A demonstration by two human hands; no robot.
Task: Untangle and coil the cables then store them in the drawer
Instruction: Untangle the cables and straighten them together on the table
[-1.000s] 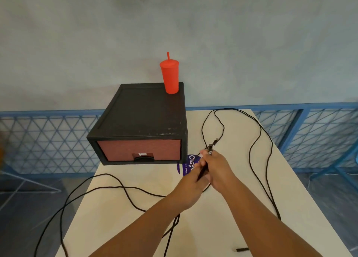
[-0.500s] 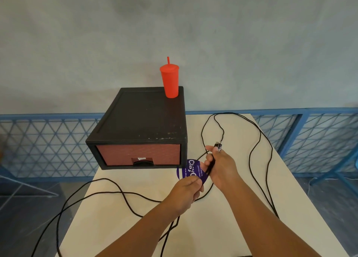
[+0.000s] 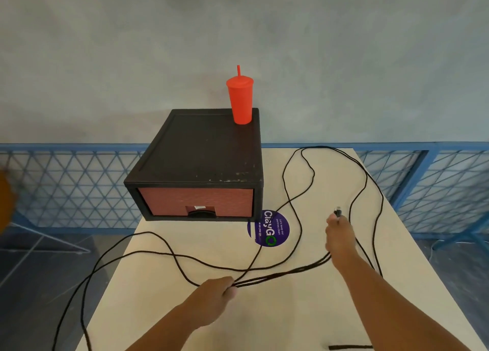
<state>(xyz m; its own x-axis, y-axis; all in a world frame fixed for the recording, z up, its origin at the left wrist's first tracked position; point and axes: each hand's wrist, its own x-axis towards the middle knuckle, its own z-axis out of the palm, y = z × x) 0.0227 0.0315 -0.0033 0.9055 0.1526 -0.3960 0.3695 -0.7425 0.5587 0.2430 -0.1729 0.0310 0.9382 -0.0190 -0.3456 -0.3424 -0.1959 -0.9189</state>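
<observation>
Coiling step: judging by the layout, the person is measuring out loops of the black cable [image 3: 280, 272] between both hands; untangling looks mostly done, and nothing is stored yet.
Left hand [image 3: 219, 288]: low over the near desk [image 3: 291, 313], fingers curled round several strands gathered together.
Right hand [image 3: 340, 234]: further out and to the right, clenched on the same strands, with the plug [image 3: 338, 212] sticking out above the fingers.
Cable position: a taut bundle spans the two hands. Slack loops sprawl toward the desk's far right corner, and others trail off its left edge.
Plug direction: tip points away from the person, toward the far edge.
Long axis: the bundle runs diagonally, from near-left to far-right.
Drawer [image 3: 195, 202]: closed, in the black box at the far left of the desk, well apart from both hands.
Doing it well: probably match each loop to the length already set, feed slack from one side at a time so the trailing loops do not knot, and hold the plug end fixed as the anchor.
</observation>
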